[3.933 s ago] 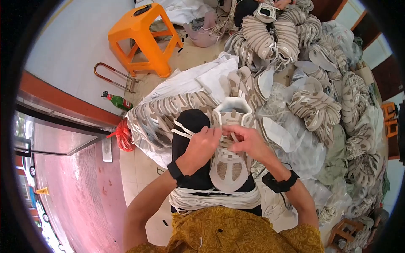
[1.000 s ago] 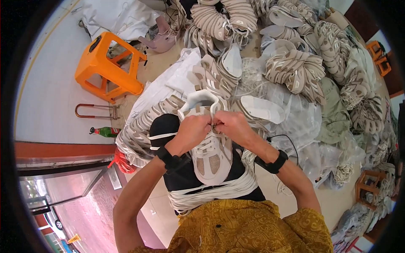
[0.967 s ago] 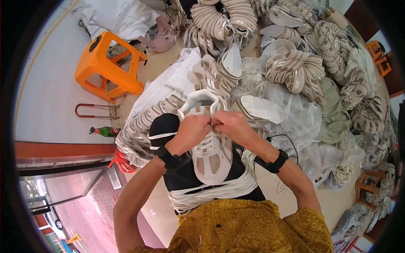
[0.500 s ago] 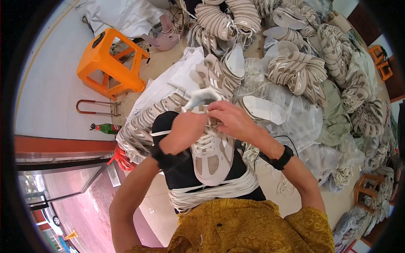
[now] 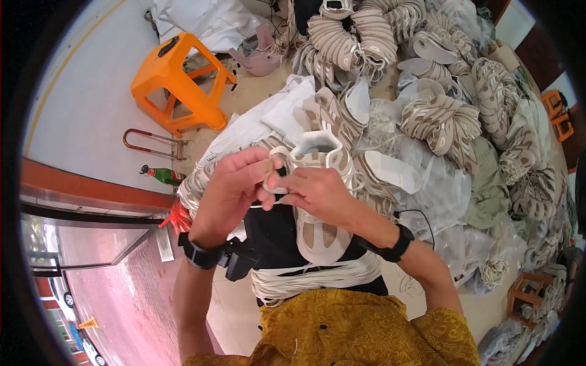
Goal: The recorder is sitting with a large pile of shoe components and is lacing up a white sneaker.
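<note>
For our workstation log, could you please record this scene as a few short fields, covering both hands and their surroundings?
Left hand: raised beside the shoe, pinching a pale lace
Right hand: fingertips at the same lace, exact grip blurred
Shoe: beige and white, toe toward the picture's lower edge
Support: black covering under the shoe, bundle of pale laces across it
To the left: orange stool, green bottle
To the right: bundled shoe parts, clear plastic
</note>
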Demonstrator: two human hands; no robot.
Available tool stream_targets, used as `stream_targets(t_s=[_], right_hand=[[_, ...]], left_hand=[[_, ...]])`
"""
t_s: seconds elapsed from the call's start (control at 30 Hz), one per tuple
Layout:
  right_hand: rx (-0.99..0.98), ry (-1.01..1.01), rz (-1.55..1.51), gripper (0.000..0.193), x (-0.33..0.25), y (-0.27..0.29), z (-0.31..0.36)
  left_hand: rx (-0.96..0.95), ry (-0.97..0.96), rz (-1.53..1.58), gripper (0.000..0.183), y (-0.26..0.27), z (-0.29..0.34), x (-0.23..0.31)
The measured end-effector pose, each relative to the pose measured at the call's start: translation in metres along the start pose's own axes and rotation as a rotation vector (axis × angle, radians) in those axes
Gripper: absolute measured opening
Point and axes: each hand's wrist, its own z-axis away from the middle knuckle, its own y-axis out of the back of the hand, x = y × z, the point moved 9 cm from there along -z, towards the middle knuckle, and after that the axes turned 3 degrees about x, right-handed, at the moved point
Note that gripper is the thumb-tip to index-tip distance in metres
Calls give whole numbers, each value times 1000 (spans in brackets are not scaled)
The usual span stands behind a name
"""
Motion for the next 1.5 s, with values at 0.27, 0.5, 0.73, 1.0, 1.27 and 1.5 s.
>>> stream_targets(t_s=[0.27,0.5,0.73,1.0,1.27,1.5], right_hand=[[399,-505,-520,9,137,96,43],[752,-722,-1072,15,230,183,110],[817,-671,-1104,16,259,259,139],[873,-715,-909,15,247,295,151],[858,-737,-850,17,247,307,152],[793,-808,-490,17,230,313,165]], left_hand=[[-9,-346,720,18,101,1,6],[476,-697,764,12,289,43,-13],[730,-704,222,16,307,46,6],[928,-636,12,28,345,66,16],[1007,-592,-60,28,408,75,10],[1134,-388,-164,24,407,82,-8]])
